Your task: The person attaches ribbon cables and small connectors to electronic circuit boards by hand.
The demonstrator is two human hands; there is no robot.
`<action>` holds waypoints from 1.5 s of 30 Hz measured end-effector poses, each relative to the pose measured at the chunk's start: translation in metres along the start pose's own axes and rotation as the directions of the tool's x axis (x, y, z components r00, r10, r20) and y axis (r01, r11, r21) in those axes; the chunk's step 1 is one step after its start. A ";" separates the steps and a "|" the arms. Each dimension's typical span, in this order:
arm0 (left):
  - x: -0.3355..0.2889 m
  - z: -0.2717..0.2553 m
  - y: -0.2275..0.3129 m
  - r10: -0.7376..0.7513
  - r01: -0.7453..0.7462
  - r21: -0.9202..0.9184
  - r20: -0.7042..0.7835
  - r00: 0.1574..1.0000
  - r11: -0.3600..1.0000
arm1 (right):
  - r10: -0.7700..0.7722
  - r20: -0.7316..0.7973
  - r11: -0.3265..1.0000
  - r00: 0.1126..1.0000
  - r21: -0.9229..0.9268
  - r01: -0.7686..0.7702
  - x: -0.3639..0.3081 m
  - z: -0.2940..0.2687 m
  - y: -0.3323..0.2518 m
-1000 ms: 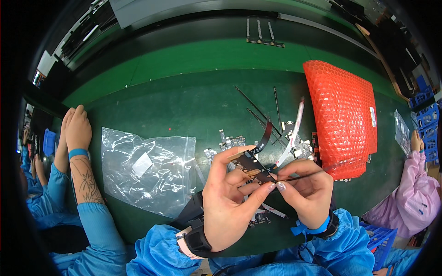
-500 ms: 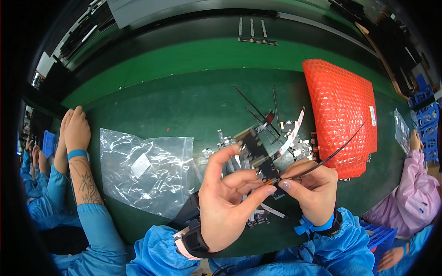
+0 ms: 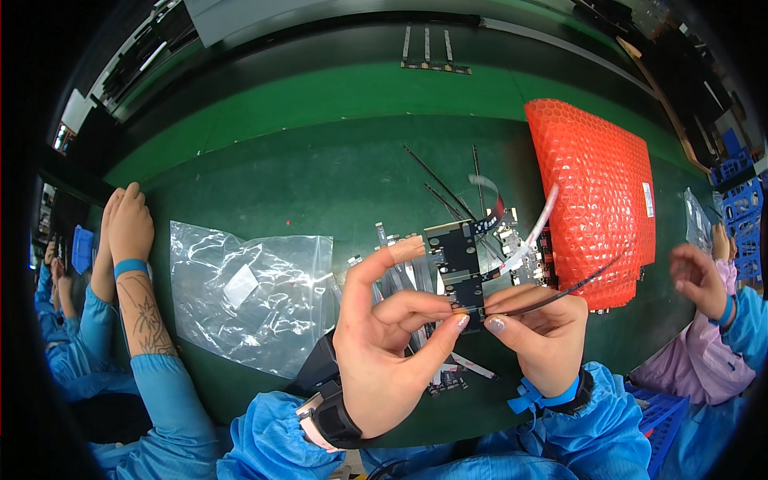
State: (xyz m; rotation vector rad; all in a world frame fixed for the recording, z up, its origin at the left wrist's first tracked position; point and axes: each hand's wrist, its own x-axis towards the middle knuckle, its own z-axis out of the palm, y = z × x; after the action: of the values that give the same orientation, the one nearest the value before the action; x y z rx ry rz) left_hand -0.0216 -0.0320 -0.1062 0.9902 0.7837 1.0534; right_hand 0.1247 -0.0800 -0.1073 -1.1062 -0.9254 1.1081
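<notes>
A black circuit board (image 3: 458,250) is up above the table in front of me. My left hand (image 3: 382,356) grips its near left edge between thumb and fingers, the index finger raised along its side. Against the board's near right edge, my right hand (image 3: 544,330) pinches the end of a thin black cable (image 3: 582,282), whose free length curves off to the right. A whitish flat ribbon cable (image 3: 547,214) and a dark one stick out from the board's right side. My fingertips hide the joint between cable and board.
Behind my hands lie more circuit boards (image 3: 510,242), loose black cables (image 3: 436,173) and flat cables. A clear plastic bag (image 3: 248,300) lies left, a red bubble-wrap package (image 3: 596,200) right. Three strips on a board (image 3: 436,69) sit far back. Co-workers' hands (image 3: 132,228) are at both sides.
The board has turned from a tilt to facing me more squarely, and its ribbon cables have swung. Both my hands keep their grip. A co-worker's hand has risen at the right.
</notes>
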 end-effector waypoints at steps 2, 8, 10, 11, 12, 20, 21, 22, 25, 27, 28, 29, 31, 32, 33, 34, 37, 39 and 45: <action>0.000 0.000 0.000 0.009 -0.009 0.004 0.013 1.000 1.000 | 0.012 -0.007 1.000 1.000 -0.006 -0.012 0.001 -0.001 -0.001; -0.001 0.004 -0.002 0.008 -0.009 0.026 0.036 0.999 1.000 | 0.052 -0.021 0.999 0.998 0.004 -0.052 0.000 -0.003 -0.003; -0.002 0.007 -0.001 -0.003 0.002 0.027 0.035 0.999 1.000 | 0.041 -0.040 0.999 0.998 0.019 -0.040 -0.001 -0.004 -0.002; -0.002 0.009 -0.001 -0.003 0.002 0.027 0.035 0.999 1.000 | 0.041 -0.040 0.999 0.998 0.019 -0.040 -0.002 -0.004 -0.002; -0.003 0.010 -0.003 0.004 -0.004 0.019 0.020 1.000 1.000 | 0.031 -0.048 0.999 0.998 0.029 -0.030 -0.002 -0.004 -0.002; -0.005 0.014 -0.003 -0.023 0.023 0.004 -0.019 1.000 1.000 | 0.021 -0.037 0.990 0.999 0.140 -0.016 -0.003 -0.007 0.005; -0.005 0.014 -0.005 -0.005 0.005 -0.007 -0.016 1.000 1.000 | 0.025 -0.040 0.991 0.999 0.136 -0.020 -0.003 -0.008 0.005; -0.004 0.015 -0.006 0.013 -0.014 -0.019 -0.014 1.000 1.000 | 0.012 -0.040 0.990 0.999 0.139 -0.007 -0.003 -0.009 0.006; -0.004 0.016 -0.004 -0.008 0.008 -0.012 -0.007 1.000 1.000 | 0.003 -0.052 0.993 0.999 0.122 0.004 -0.004 -0.008 0.006; -0.005 0.016 -0.006 0.001 -0.001 -0.020 -0.014 1.000 1.000 | 0.005 -0.063 0.995 0.998 0.101 0.001 -0.004 -0.006 0.006; -0.005 0.016 -0.006 0.010 -0.010 -0.028 -0.020 1.000 1.000 | -0.013 -0.068 0.994 0.998 0.109 0.021 -0.004 -0.005 0.007; -0.006 0.016 -0.005 0.011 -0.011 -0.028 -0.020 1.000 1.000 | -0.032 -0.072 0.992 0.997 0.116 0.040 -0.004 -0.004 0.007; -0.006 0.015 -0.003 0.015 -0.014 -0.015 0.031 0.999 1.000 | -0.025 -0.086 0.992 0.996 0.120 0.035 -0.005 -0.002 0.006; -0.006 0.014 -0.003 0.016 -0.015 -0.016 0.032 0.999 1.000 | -0.017 -0.101 0.992 0.995 0.125 0.029 -0.005 -0.001 0.005; -0.006 0.014 -0.004 0.030 -0.029 -0.010 0.041 0.999 1.000 | -0.016 -0.099 0.992 0.995 0.125 0.029 -0.005 -0.002 0.006; -0.006 0.014 -0.004 0.043 -0.043 -0.004 0.051 0.998 0.999 | -0.020 -0.093 0.993 0.996 0.110 0.030 -0.006 -0.002 0.006; -0.008 0.017 -0.005 0.021 -0.021 -0.019 -0.013 1.000 1.000 | -0.035 -0.072 0.996 0.997 0.078 0.041 -0.006 -0.003 0.007; -0.008 0.015 -0.006 0.031 -0.031 -0.029 -0.002 1.000 0.999 | -0.046 -0.059 0.997 0.997 0.061 0.050 -0.006 -0.001 0.007; -0.010 0.005 -0.007 0.083 -0.084 0.009 0.045 0.995 0.996 | -0.080 -0.082 0.996 0.993 -0.039 0.077 -0.008 0.013 0.014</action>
State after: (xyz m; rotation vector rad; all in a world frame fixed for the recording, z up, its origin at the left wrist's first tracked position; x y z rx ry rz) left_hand -0.0179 -0.0437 -0.1104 1.0597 0.7168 1.0963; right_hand 0.1075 -0.0835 -0.1181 -1.1276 -0.9177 0.9772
